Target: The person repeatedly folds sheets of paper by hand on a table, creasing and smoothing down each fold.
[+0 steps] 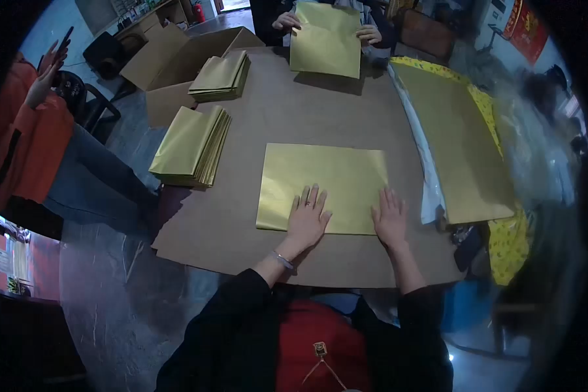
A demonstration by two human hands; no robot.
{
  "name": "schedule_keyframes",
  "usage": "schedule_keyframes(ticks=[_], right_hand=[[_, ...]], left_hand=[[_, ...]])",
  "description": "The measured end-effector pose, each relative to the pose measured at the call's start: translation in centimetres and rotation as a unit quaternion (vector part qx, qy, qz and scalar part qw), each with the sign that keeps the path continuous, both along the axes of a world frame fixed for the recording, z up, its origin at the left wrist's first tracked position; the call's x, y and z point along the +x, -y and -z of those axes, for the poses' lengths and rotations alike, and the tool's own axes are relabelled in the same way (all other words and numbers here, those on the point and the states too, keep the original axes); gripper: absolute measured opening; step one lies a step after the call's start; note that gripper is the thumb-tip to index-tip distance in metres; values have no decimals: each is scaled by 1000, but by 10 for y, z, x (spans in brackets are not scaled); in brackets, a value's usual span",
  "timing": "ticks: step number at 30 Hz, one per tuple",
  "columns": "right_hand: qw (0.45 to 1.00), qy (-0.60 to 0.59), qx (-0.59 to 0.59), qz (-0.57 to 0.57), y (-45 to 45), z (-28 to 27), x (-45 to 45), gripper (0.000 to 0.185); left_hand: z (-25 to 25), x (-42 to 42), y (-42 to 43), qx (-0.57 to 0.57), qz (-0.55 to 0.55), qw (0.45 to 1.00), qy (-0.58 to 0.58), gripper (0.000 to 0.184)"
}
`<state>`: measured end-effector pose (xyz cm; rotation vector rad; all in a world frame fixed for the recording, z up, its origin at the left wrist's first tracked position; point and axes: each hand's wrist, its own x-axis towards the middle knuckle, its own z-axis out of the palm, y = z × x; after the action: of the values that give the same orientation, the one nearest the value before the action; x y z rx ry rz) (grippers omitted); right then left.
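A sheet of gold paper (323, 179) lies flat on the cardboard-covered table in front of me. My left hand (308, 215) rests on its lower middle with the fingers spread. At the sheet's right edge, my right hand (390, 219) lies flat, fingers stretched forward and partly over the edge. Neither hand grips anything. To the left is a thick stack of folded gold paper (189, 144), with a smaller folded gold stack (220, 75) behind it. A large pile of flat gold sheets (460, 144) lies on the right, on yellow and white wrapping.
Across the table, another person's hands hold up a gold sheet (325, 40). An open cardboard box (189, 59) stands at the back left. On the left, a person in an orange top (36, 130) holds a phone. The cardboard table cover (242, 251) has a torn left edge.
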<state>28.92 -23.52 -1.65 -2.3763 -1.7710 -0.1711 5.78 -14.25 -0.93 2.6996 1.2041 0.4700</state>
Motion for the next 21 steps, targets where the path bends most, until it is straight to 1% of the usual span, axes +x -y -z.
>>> schedule_keyframes(ticks=[1, 3, 4, 6, 8, 10, 12, 13, 14, 15, 16, 17, 19, 20, 21], right_hand=[[1000, -21, 13, -4, 1, -2, 0, 56], [1000, -24, 7, 2, 0, -1, -1, 57], [1000, -25, 1, 10, 0, 0, -1, 57], [999, -32, -3, -3, 0, 5, 5, 56], [1000, -21, -11, -10, 1, 1, 2, 55], [1000, -10, -2, 4, -8, -6, -5, 53], [998, -19, -24, 46, -22, -14, -21, 53], [996, -73, 49, 6, -32, -18, -38, 53], [973, -216, 83, -25, -43, -42, -69, 53], [927, -353, 117, -53, -55, -64, -103, 52], [894, -404, 158, -115, -74, -44, -124, 53], [740, -620, 199, -166, -80, -56, -163, 55], [751, -617, 141, -189, -102, -38, -197, 56], [783, -582, 116, -187, -102, -38, -203, 57], [812, -546, 90, -185, -101, -37, -205, 58]], left_hand=[[0, -8, -4, -8, -12, 1000, 7, 57], [-5, -29, -10, -14, -46, 999, -5, 58], [-2, -39, -14, -21, -54, 998, 7, 60], [-5, -54, -19, -32, -77, 996, -7, 61], [0, -58, -20, -23, -76, 997, -8, 62], [-2, -56, -20, -27, -81, 996, -18, 62], [-2, -56, -20, -14, -79, 997, -16, 62], [0, -56, -20, -4, -76, 997, -18, 62], [2, -56, -21, -11, -73, 997, -12, 61], [0, -55, -20, -14, -76, 997, -12, 62], [-3, -55, -19, -18, -76, 997, -13, 62], [-2, -55, -21, -20, -77, 996, -45, 63], [-12, -53, -24, -66, -75, 987, -125, 64], [-16, -60, -20, -89, -39, 995, -14, 63], [-15, -59, -20, -89, -31, 995, -13, 63]])
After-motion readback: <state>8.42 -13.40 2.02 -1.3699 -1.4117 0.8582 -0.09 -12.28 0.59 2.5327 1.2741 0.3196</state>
